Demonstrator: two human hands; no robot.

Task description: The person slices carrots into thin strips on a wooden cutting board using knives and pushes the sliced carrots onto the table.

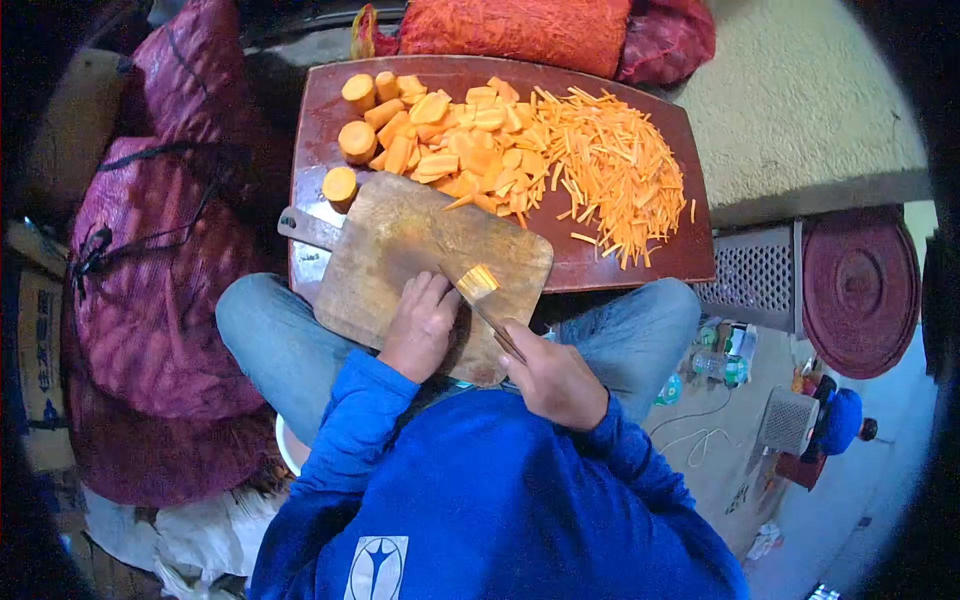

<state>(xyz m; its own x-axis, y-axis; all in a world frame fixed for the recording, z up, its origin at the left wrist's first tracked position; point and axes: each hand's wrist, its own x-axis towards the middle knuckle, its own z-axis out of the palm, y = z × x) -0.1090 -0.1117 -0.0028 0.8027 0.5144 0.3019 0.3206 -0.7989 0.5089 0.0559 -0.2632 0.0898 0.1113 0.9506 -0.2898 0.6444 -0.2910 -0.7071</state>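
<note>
A wooden cutting board (390,240) lies tilted across the front of the red-brown table (580,270) and over my lap. My right hand (552,375) is wrapped round the handle of a knife (490,318), whose blade rests on the board beside a small bundle of cut carrot sticks (477,282). My left hand (422,325) presses on the board left of the blade, fingers together and curled; whatever is under them is hidden. Behind the board are carrot slices (465,140), with a heap of carrot strips (620,175) to the right and thick carrot chunks (357,140) to the left.
A metal handle (308,228) sticks out at the board's left. Red mesh sacks (160,300) stand at the left, and another red sack (515,35) lies behind the table. At the right are a perforated crate (750,280), a dark red lid (860,290) and a person in blue (842,422).
</note>
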